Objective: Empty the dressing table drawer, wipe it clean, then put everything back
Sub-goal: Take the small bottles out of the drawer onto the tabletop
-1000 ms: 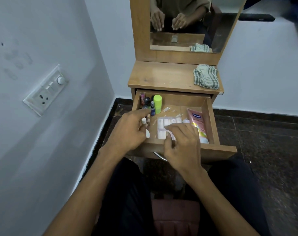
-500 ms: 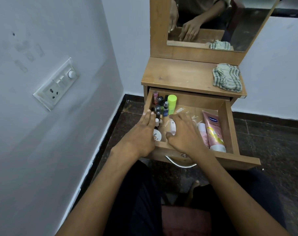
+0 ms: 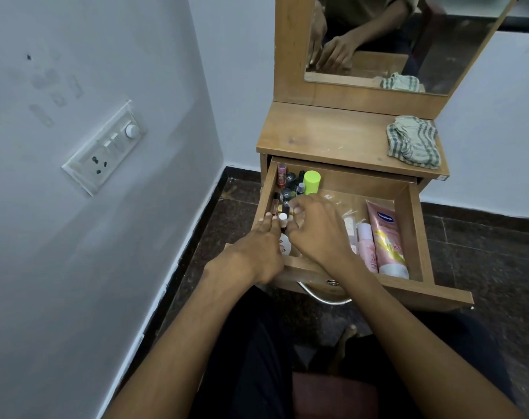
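- Drawer [image 3: 414,237] pulled open, still full: small bottles [image 3: 290,189] at back-left corner, tubes [image 3: 384,240] along right side.
- Left hand [image 3: 257,252] at left edge, fingers straight, holding nothing.
- Right hand [image 3: 314,231] curled over bottles; grip unclear.
- Cloth [image 3: 413,142] on tabletop's right edge.

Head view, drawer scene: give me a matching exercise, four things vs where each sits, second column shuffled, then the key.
Column 1:
1. lime-green capped bottle
2. pink Vaseline tube
3. checked cloth
4. metal handle

Column 2:
A. on the dressing table top, right side
B. on the drawer's front panel, below the hands
C. standing at the drawer's back left
D. lying along the drawer's right side

Pairs: 1-C, 2-D, 3-A, 4-B
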